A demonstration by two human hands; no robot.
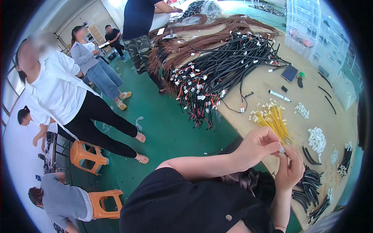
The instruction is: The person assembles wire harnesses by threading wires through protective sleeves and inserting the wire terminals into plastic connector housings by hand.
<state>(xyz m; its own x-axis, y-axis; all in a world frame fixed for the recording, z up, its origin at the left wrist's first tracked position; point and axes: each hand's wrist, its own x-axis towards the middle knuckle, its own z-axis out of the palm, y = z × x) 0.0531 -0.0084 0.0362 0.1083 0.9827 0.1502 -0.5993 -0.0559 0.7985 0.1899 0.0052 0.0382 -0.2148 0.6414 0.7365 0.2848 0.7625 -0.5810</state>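
Both my hands meet over the near edge of the table, fingertips pinched together. My left hand [259, 146] reaches in from the left, thumb and forefinger closed on a small whitish plastic connector [282, 150]. From the lower side my right hand [289, 167] grips the same piece between thumb and fingers. Whether a wire runs into the piece is hidden by the fingers. Just beyond my hands lies a bundle of yellow wires [276, 123] with white ends. White connectors [317, 140] are heaped to the right, and short black tubes [310, 154] lie close to my right hand.
A large pile of black cables [229, 66] and brown wires [186, 29] covers the table's far left. A white marker [279, 95], a dark notebook [289, 73] and clear drawers [305, 27] stand beyond. More black tubes [307, 188] lie at right. Several people and orange stools [88, 157] are at left.
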